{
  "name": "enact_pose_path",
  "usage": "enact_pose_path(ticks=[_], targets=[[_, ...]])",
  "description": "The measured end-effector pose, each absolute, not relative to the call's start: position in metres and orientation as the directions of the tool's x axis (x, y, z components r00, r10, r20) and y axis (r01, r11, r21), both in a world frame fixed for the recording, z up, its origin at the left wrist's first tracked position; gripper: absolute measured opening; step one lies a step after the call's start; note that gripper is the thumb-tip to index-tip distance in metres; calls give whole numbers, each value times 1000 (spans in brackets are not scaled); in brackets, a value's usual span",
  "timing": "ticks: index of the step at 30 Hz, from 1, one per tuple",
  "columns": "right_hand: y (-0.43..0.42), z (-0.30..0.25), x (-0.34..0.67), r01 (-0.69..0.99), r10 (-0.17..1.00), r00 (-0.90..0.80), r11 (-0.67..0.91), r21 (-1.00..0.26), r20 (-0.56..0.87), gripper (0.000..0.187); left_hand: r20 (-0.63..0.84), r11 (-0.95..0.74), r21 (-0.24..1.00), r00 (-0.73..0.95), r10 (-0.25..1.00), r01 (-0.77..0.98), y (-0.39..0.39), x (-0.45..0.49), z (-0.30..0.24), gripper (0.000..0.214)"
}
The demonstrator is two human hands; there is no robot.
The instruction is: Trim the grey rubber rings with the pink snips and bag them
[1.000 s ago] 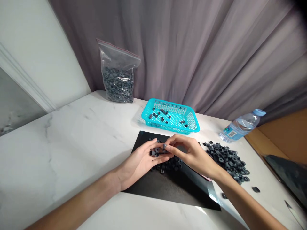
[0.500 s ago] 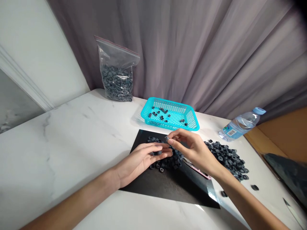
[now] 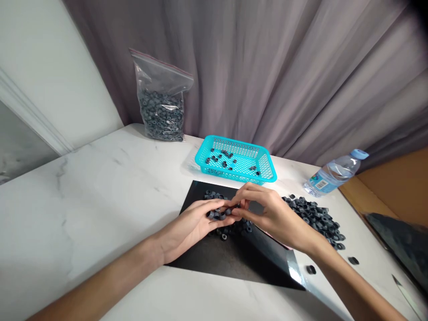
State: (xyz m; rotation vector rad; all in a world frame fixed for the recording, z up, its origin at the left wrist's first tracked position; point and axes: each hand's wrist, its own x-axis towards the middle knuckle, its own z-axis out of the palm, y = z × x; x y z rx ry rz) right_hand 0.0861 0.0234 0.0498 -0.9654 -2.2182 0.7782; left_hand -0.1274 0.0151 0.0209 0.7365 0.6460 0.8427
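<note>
My left hand [image 3: 195, 220] is turned palm up and half curled, with several small dark grey ring-shaped pieces [image 3: 222, 216] lying between its thumb and fingers. My right hand [image 3: 262, 207] meets its fingertips from the right, thumb and forefinger pinched around a small dark piece that is mostly hidden. Beneath both hands, a heap of the same pieces [image 3: 224, 237] lies on a black mat [image 3: 214, 258]. A pink-handled tool, barely visible, lies under my right hand.
Behind the mat stands a turquoise basket [image 3: 272, 171] with scattered pieces inside. A zip bag [image 3: 163, 116] of pieces leans against the curtain. To the right are another heap [image 3: 317, 218], a water bottle [image 3: 336, 174] and two stray pieces near my right forearm.
My right hand has come down slightly, bringing its pinched fingers against my left fingertips. More dark pieces now show in my left hand. The view has shifted a little.
</note>
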Motion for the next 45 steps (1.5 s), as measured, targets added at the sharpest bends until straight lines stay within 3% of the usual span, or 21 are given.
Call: enact_pose_path(ticks=[9,15,19,23,27,30,33,38,42,45], targets=[[28,46,89,355,810,-499,515,-780,307,13,-215,426,815,478,852,-393,16,-128,25,22],[29,39,84,342,744,-552,614,-711,376,11,-232,461,781,489,841,-422,16,-128,21,18],[31,42,87,215,743,-575,541,-813,342,13,-223,433,815,481,848,-384,16,-131,19,16],[40,39,92,119,821,-440,456,-882,364,14,-208,404,844,479,853,-352,16,-132,21,20],[51,23,98,270,882,-337,427,-863,331,17,-190,362,881,475,859,-304,17,-133,22,19],[56,9,99,440,879,-378,446,-779,290,18,-190,351,887,456,870,-300,21,-135,24,23],[59,-1,96,509,867,-427,465,-725,256,20,-200,338,888,400,894,-311,27,-140,25,29],[63,-10,89,492,859,-460,457,-741,225,27,-62,152,950,313,948,-272,48,-156,31,23],[66,-10,86,456,835,-497,482,-748,236,29,160,-167,986,260,952,4,97,-150,46,28],[64,-8,85,433,836,-492,479,-764,246,30,237,-279,951,268,934,134,147,-130,54,24]])
